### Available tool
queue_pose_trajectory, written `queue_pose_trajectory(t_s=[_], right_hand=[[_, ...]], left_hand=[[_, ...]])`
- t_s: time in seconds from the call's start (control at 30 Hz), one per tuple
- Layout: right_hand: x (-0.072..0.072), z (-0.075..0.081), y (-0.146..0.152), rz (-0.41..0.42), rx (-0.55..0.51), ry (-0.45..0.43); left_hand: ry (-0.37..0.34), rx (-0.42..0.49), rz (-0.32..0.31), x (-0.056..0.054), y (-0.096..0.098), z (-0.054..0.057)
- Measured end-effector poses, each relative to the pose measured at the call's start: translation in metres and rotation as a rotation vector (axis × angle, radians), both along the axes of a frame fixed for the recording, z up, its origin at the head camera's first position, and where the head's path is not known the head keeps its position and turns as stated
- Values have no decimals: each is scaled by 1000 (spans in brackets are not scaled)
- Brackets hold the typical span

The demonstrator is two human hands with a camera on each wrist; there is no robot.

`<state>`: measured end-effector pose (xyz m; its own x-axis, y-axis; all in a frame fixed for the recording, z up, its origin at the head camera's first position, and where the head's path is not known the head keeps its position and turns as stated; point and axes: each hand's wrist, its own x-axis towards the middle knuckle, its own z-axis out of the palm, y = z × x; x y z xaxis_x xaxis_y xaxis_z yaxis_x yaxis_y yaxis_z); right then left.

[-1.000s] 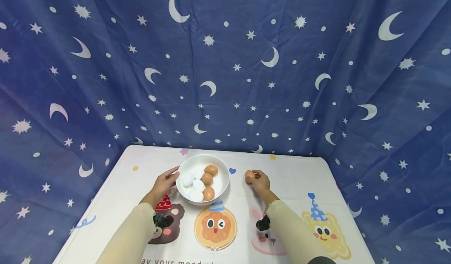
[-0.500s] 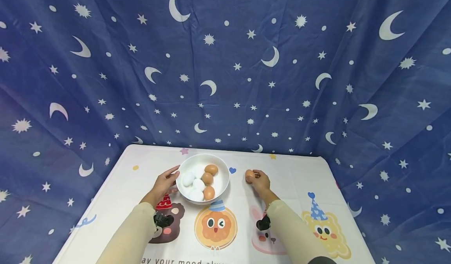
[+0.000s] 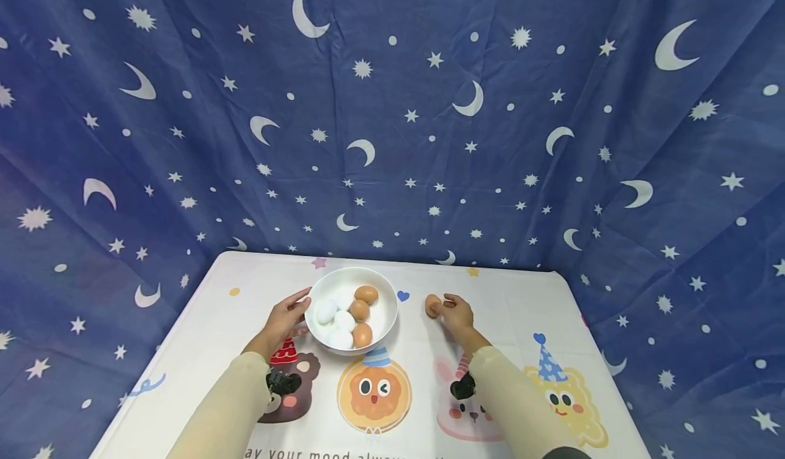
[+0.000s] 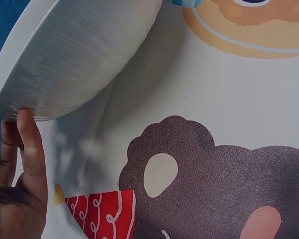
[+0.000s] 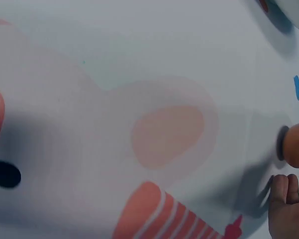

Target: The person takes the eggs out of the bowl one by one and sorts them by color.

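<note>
A white bowl [image 3: 386, 316] stands left of the table's middle, holding several white and brown eggs. The person's left hand [image 3: 285, 321] is at its left side; in the left wrist view, extended fingers [image 4: 32, 149] touch the outer wall of the bowl [image 4: 84, 55]. A single brown egg [image 3: 433, 305] rests on the table to the right of the bowl. Close beside its right side is the right hand [image 3: 458, 317], fingers loosely bent. In the right wrist view a small gap shows between the fingertips [image 5: 278, 181] and the egg [image 5: 296, 145].
A white tablecloth [image 3: 509, 302] with printed cartoon figures covers the table. Behind it hangs a dark blue curtain [image 3: 392, 152] with moons and stars. Small black cameras are strapped at the left wrist [image 3: 283, 381] and the right wrist [image 3: 463, 386].
The right hand has let go of the brown egg and shifted slightly right, leaving more of the egg showing. The left hand and bowl have stayed put.
</note>
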<state>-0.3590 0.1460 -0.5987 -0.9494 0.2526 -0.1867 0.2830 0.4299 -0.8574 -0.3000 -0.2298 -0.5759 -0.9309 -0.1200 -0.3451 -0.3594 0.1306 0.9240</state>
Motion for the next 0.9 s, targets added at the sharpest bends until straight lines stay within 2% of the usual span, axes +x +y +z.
queue_pose_trajectory(t_s=[0.13,0.43,0.7,0.9], right_hand=[[-2,7,2,-2,-2,3],[-4,33,-20,23,-80,102],[7,46,-57,157,-111,185],[17,51,-87,249,-177,198]], left_hand=[[-6,0,-6,1,0,1],[1,5,-12,0,0,1],[-3,-20,-6,-1,1,2],[-2,-23,-2,0,1,2]])
